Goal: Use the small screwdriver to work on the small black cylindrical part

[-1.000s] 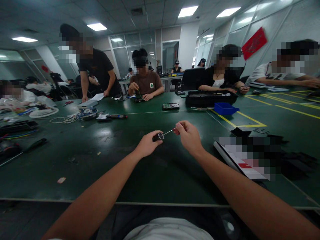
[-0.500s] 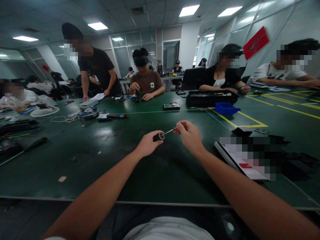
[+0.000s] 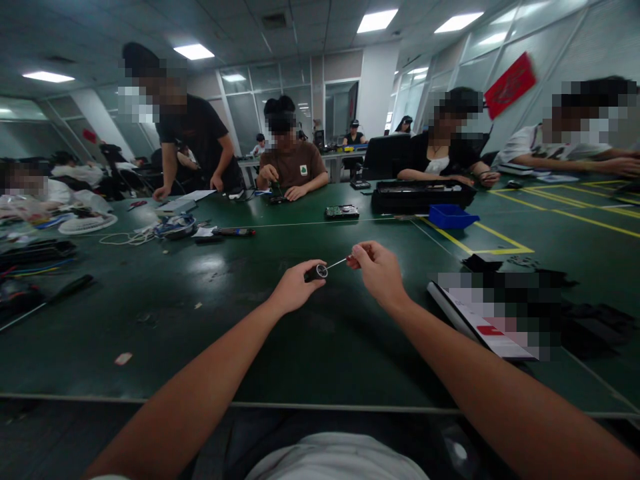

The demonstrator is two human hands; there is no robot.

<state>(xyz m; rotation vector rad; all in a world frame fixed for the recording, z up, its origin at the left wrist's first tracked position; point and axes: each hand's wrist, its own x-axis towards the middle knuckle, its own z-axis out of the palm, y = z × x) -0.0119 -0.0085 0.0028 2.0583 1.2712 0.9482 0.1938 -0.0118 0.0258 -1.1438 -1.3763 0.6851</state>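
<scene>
My left hand (image 3: 297,287) is closed around a small black cylinder (image 3: 318,272) whose round end, with a pale ring, faces right. Between thumb and fingers of my right hand (image 3: 374,267) is the handle of a screwdriver (image 3: 337,263). Most of that handle is hidden by the fingers; a reddish bit shows. Its thin metal shaft points left, and the tip meets the cylinder's ringed end, though I cannot tell whether it sits inside. Both hands are above the green table (image 3: 280,360).
Right of my arm lies a white box or booklet (image 3: 480,320) beside black scraps (image 3: 595,323). A blue tray (image 3: 453,217), a black case (image 3: 423,198) and a hard drive (image 3: 342,211) sit farther off. Left are a long screwdriver (image 3: 70,290) and a cable bundle (image 3: 175,227). Several people work around.
My hands keep almost the same pose, the screwdriver still at the cylinder. Across the table, the standing person's hands have moved slightly over the papers.
</scene>
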